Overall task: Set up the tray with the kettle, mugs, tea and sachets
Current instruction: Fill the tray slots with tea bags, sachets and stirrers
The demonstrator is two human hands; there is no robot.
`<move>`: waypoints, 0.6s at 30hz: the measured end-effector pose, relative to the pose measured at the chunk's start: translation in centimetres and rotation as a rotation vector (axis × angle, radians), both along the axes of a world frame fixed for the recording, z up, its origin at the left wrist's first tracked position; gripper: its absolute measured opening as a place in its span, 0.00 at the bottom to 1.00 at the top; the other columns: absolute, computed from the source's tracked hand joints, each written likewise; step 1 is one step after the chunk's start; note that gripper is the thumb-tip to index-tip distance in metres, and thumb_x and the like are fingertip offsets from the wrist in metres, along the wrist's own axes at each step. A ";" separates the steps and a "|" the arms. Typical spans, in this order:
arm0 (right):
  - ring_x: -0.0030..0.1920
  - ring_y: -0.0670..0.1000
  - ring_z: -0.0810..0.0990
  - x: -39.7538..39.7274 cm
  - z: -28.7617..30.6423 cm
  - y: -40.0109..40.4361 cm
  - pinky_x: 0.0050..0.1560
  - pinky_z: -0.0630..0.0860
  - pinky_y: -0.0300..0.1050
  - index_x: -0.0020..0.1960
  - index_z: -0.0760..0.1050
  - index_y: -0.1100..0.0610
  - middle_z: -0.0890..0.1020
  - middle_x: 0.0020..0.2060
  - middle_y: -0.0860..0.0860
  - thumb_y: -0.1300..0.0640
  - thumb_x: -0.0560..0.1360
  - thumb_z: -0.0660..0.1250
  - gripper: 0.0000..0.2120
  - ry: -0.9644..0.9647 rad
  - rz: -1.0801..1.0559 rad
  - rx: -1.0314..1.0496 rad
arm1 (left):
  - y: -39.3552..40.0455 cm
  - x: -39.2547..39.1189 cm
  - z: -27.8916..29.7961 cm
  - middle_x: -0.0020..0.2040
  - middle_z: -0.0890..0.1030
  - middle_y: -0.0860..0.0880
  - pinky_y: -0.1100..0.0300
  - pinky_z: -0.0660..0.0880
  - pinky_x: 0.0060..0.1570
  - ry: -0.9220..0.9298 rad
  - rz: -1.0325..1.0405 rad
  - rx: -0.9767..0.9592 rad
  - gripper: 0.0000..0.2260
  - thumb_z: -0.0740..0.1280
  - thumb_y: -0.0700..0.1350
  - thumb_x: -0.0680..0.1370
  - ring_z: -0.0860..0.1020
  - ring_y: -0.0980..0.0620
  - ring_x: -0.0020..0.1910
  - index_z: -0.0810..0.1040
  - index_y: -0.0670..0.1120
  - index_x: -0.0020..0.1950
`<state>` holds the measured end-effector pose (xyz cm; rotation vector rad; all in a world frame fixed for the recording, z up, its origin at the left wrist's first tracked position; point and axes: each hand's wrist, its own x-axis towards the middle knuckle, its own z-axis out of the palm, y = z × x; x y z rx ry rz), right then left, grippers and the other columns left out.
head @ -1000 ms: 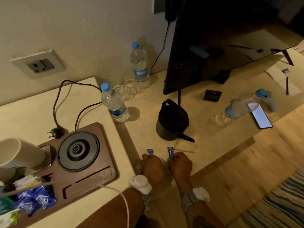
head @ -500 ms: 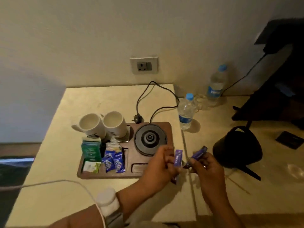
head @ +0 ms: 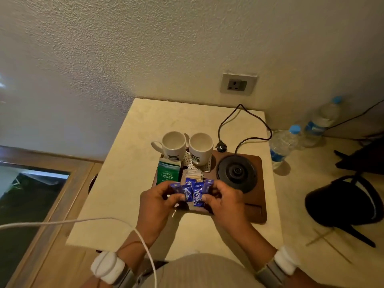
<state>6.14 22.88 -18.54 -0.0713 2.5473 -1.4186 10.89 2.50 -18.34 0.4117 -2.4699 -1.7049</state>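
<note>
Head view: both hands (head: 193, 201) pinch upright purple sachets (head: 175, 187) over the tray (head: 256, 213).

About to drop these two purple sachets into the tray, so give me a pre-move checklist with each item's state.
1. Left hand pinches a purple sachet: ok.
2. Right hand pinches the other purple sachet: ok.
3. Hands over the wooden tray, at the blue sachets: ok.
4. Free room in that compartment: cannot tell, hands hide it.
5. Both mugs on the tray: ok.
6. Kettle on its base: not ok, it sits off the tray to the right.
</note>
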 end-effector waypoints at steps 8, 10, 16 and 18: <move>0.48 0.29 0.80 0.2 -1.0 -1.6 0.43 0.79 0.26 0.58 0.81 0.45 0.83 0.42 0.37 0.58 0.75 0.78 0.15 -0.020 0.015 0.059 | -0.8 -1.0 -0.8 0.46 0.84 0.69 0.77 0.75 0.49 0.050 -0.122 -0.122 0.18 0.77 0.38 0.76 0.82 0.69 0.51 0.83 0.61 0.55; 0.48 0.29 0.80 0.5 -1.1 -1.9 0.43 0.79 0.26 0.59 0.79 0.44 0.83 0.42 0.39 0.59 0.75 0.77 0.16 -0.024 0.018 0.090 | -0.8 -1.4 -0.8 0.45 0.84 0.71 0.77 0.75 0.48 0.059 -0.152 -0.113 0.21 0.77 0.39 0.76 0.82 0.70 0.51 0.80 0.66 0.55; 0.48 0.30 0.80 1.1 -1.4 -2.4 0.40 0.77 0.26 0.62 0.79 0.47 0.82 0.44 0.39 0.59 0.76 0.77 0.18 -0.002 -0.031 0.104 | -0.9 -2.0 -1.8 0.49 0.82 0.76 0.77 0.75 0.49 0.039 -0.213 -0.116 0.20 0.77 0.44 0.77 0.81 0.70 0.53 0.77 0.70 0.52; 0.47 0.31 0.79 1.2 -1.3 -2.6 0.40 0.75 0.25 0.62 0.79 0.48 0.80 0.44 0.39 0.59 0.76 0.77 0.18 0.029 -0.042 0.139 | -0.9 -2.2 -2.4 0.49 0.83 0.71 0.73 0.77 0.53 0.029 -0.235 -0.142 0.17 0.76 0.45 0.77 0.82 0.67 0.53 0.79 0.68 0.55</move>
